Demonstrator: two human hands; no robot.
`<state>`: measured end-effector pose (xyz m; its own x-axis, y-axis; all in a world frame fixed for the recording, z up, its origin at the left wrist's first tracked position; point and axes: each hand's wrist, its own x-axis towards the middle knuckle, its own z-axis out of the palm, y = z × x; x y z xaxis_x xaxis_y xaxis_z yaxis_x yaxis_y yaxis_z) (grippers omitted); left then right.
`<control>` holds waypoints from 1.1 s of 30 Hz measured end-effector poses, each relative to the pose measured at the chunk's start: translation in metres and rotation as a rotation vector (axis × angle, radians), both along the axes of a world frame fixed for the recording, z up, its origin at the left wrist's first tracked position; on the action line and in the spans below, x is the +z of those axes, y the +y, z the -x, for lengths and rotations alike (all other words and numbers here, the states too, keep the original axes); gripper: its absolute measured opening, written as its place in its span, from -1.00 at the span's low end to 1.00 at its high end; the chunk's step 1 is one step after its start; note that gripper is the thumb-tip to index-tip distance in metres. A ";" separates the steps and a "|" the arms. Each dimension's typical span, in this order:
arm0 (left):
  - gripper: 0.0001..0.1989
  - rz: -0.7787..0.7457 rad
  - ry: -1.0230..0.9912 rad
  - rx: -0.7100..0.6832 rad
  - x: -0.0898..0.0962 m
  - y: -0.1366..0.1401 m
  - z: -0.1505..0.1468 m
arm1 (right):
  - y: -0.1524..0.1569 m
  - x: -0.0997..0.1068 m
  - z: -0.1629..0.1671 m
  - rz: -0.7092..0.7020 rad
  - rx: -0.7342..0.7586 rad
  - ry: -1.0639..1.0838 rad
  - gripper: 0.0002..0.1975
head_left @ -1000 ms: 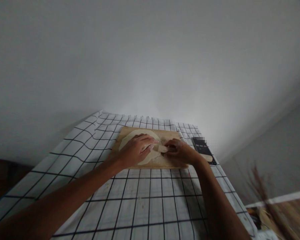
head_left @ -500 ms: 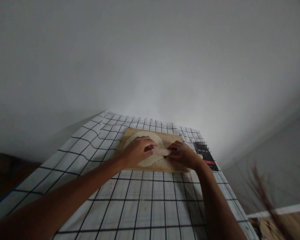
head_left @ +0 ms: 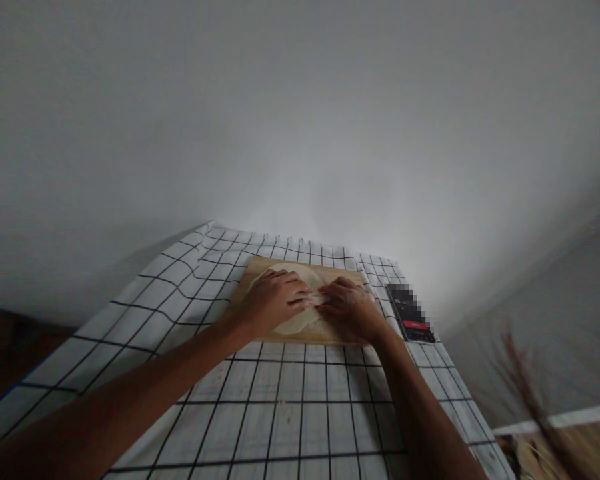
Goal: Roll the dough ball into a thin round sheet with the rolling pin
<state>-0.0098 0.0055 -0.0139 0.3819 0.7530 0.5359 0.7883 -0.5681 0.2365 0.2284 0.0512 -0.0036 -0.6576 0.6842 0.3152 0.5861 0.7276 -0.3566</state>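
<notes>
— When you look past the near gridded cloth [head_left: 290,383], what comes first?
— A wooden board [head_left: 325,334], with flattened dough [head_left: 295,325] on it, partly behind the left hand [head_left: 279,295].
— Fingers?
— Those of that hand and the right hand [head_left: 349,301] grasp a pale rolling pin [head_left: 319,300]; how firmly, the dim view hides.
— Handling?
— Pin probably light, stiff, best held at its ends; dough likely soft, easily torn, lifted from beneath.
— Containers?
— None I can make out.

Black-gridded white cloth [head_left: 290,380]; tan board [head_left: 330,272]; cream dough [head_left: 296,324].
</notes>
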 end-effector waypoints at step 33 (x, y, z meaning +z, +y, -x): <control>-0.71 0.002 -0.042 0.123 0.006 -0.002 -0.001 | 0.041 -0.029 -0.001 -0.155 -0.118 0.192 -0.72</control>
